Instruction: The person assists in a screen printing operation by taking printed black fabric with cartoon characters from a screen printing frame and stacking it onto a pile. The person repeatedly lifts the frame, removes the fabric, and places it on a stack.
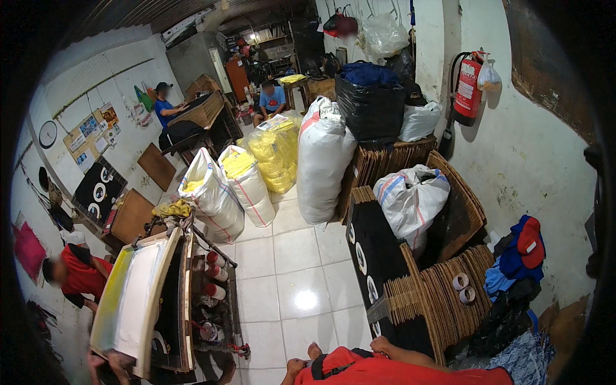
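At the lower edge, beside red clothing (385,370) crossed by a black strap, my left hand (296,367) is closed; whether anything is inside it is hidden. My right hand (380,345) is curled at the near end of a black panel with white ring shapes (360,256), and I cannot make out anything in its fingers. Next to that panel stands a long row of upright brown boards (449,292). Two rolls of tape (466,295) lie on top of the boards. A bare foot (314,350) shows on the tiles between my hands.
On the left, a co-worker in red stands by a tilted framed screen (138,295); other hands grip its near end. A rack with red-and-white containers (215,274) adjoins it. White sacks (212,192) and a bag of yellow cloth (273,154) stand ahead. Two people work farther back.
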Demonstrator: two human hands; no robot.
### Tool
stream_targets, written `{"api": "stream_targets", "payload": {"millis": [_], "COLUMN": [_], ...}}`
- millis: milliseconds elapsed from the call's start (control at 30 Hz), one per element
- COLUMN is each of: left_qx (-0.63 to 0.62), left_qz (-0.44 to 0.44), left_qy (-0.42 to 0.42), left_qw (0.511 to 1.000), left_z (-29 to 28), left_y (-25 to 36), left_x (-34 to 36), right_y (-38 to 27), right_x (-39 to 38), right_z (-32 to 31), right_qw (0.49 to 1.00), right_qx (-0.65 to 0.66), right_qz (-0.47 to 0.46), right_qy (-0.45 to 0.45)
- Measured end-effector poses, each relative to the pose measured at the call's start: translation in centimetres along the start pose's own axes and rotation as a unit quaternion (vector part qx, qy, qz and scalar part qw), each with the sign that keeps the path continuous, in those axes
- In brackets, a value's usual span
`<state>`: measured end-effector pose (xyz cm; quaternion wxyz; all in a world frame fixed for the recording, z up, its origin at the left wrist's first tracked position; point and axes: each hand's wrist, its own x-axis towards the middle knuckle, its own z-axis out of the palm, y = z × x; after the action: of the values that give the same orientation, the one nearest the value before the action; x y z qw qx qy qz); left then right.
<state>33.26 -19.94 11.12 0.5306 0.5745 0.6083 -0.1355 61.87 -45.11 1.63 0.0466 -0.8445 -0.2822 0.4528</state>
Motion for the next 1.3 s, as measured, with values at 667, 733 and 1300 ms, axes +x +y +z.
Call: {"api": "stream_targets", "payload": {"millis": [667,733,1300], "left_qx": [0.156,0.117,0.074], "left_qz": [0.055,0.019,0.009], "left_qy": [0.009,-0.001,0.002], "left_qw": [0.986,0.993,0.997], "left_z": [0.0,0.4,0.3], "left_y": [-4.1,-5.3,-3.8], "left_x": [5.2,6.5,4.5], "right_y": [-0.1,0.2,-0.3], "right_x": [0.7,1.1,1.6], "right_z": [0.2,0.4,0.1], "right_qw": [0.994,0.995,0.996], "right_qx": [0.031,-0.091,-0.07], "right_qz": [0.089,-0.012,-0.024], "right_qy": [-0.064,-0.051,-0.051]}}
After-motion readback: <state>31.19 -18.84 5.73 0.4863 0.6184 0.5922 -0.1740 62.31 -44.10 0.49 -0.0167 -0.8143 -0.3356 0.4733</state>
